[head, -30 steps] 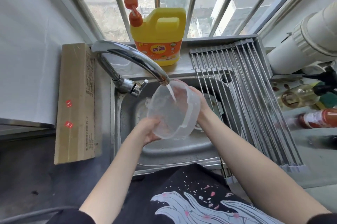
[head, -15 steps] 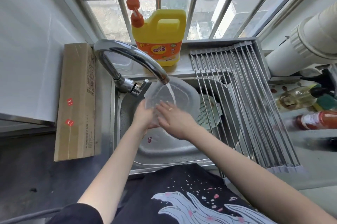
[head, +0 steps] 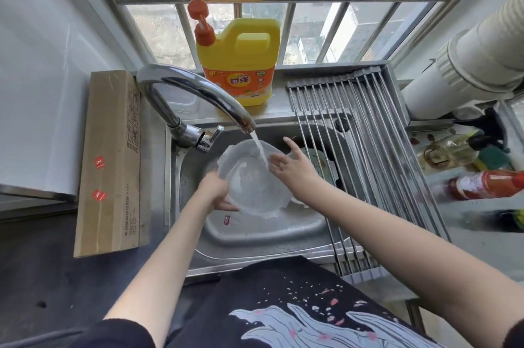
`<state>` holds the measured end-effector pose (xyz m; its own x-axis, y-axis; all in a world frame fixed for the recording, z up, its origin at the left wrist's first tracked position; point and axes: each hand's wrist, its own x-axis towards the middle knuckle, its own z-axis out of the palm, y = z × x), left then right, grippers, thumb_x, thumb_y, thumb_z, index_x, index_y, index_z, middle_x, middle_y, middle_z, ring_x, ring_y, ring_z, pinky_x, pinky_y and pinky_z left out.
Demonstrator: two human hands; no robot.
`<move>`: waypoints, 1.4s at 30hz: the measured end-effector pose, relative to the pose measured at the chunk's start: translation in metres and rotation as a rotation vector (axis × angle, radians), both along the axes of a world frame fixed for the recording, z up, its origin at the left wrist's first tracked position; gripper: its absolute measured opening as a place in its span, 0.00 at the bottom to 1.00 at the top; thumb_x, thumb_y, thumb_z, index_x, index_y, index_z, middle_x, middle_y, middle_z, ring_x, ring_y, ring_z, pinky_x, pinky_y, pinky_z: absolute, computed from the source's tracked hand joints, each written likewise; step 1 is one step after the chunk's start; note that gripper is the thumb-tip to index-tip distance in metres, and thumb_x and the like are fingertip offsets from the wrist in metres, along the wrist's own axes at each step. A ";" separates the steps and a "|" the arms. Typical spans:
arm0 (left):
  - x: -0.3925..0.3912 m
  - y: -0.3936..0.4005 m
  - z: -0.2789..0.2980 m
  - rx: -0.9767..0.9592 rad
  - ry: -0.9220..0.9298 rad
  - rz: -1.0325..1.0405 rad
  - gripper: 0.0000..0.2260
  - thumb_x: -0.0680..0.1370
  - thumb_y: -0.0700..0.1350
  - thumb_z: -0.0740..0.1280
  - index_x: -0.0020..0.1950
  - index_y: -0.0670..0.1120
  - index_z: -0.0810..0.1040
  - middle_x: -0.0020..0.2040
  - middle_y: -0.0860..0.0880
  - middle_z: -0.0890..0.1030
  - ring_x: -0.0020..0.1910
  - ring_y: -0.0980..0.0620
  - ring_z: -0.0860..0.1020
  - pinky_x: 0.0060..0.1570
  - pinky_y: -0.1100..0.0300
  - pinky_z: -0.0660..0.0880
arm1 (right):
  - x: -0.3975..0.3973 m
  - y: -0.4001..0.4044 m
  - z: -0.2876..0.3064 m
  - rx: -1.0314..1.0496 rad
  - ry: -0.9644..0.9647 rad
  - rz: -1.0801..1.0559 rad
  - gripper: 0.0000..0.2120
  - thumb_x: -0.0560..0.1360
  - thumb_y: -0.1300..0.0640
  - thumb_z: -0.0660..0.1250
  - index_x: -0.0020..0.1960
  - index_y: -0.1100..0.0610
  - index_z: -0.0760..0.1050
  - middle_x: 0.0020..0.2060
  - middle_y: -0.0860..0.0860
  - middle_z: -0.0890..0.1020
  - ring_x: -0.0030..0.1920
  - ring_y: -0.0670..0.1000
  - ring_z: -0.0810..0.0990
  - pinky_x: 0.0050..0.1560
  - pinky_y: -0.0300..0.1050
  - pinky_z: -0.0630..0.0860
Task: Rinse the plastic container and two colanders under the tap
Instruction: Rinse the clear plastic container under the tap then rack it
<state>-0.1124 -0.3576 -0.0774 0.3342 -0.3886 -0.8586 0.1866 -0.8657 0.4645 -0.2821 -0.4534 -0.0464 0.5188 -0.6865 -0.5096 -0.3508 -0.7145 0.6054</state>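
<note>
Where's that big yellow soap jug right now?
The yellow soap jug stands upright on the ledge behind the sink, against the window bars, just beyond the tap and left of the metal drying rack.

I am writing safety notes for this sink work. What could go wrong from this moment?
1. Only the left hand grips the wet plastic container, at its rim; the right hand is open at the far edge. It might slip into the sink.
2. The tap stream hits the tilted container, so water could splash out onto the cardboard box standing beside the sink.
</note>
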 end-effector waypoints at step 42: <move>-0.026 -0.035 0.020 -0.108 0.595 0.021 0.17 0.79 0.48 0.61 0.68 0.48 0.69 0.62 0.42 0.77 0.53 0.42 0.79 0.40 0.45 0.80 | -0.072 0.027 0.055 1.067 -1.519 -1.655 0.21 0.78 0.42 0.59 0.66 0.51 0.62 0.57 0.62 0.77 0.43 0.62 0.84 0.44 0.57 0.82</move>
<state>-0.1389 -0.3928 -0.0571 -0.1833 -0.4824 -0.8566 0.4577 -0.8130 0.3599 -0.3545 -0.4266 0.0088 0.2548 -0.6066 -0.7531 -0.3266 0.6790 -0.6575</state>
